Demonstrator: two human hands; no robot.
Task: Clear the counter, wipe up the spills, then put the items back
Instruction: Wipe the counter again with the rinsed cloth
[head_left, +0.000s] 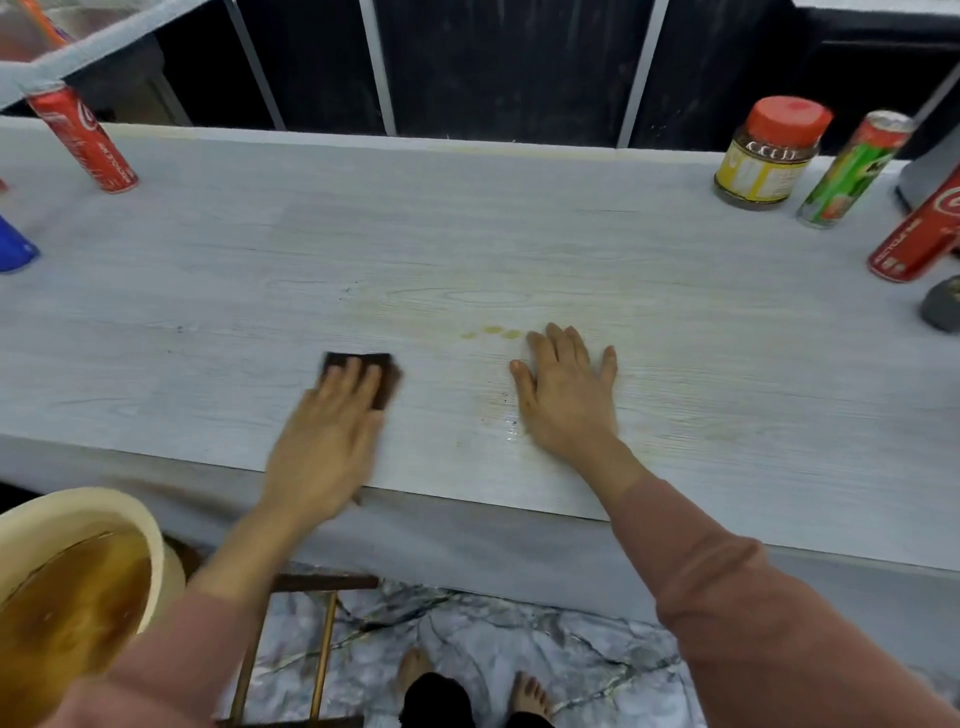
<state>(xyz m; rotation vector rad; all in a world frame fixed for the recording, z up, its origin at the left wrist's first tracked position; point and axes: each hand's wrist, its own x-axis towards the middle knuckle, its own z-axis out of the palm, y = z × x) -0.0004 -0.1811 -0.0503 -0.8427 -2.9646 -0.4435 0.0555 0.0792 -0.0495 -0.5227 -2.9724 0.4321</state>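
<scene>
I am in the wiping step. The middle of the surface (208, 291) is bare and the spill is not yet gone: three small yellow drops (491, 332) sit in a row, and I place everything else from them.

My left hand (324, 441) lies flat on a dark brown scrub pad (382, 376), to the left of the drops and a little nearer to me. Its fingers (353, 379) are straight and close together, pressing down on the pad rather than curling round it. That hand is blurred. My right hand (566, 395) rests palm down just right of the drops, fingers spread and holding nothing, with the fingertips nearly at the last drop. Below the drops, beside my right thumb, a wet sheen (508, 428) with a few dark specks shows on the surface.

The items stand well away from the drops. A red can (83, 140) is far left at the back. A jar with a red lid (769, 156), a green can (852, 171) and a second red can (919, 234) are far right. A cream basin of brownish water (166, 561) sits off the surface, down to the left.

Next, I judge, the pad must slide right across the drops and then toward me over the wet sheen, with firm flat pressure. My right hand should lift clear first. Only after that do the items go back.
</scene>
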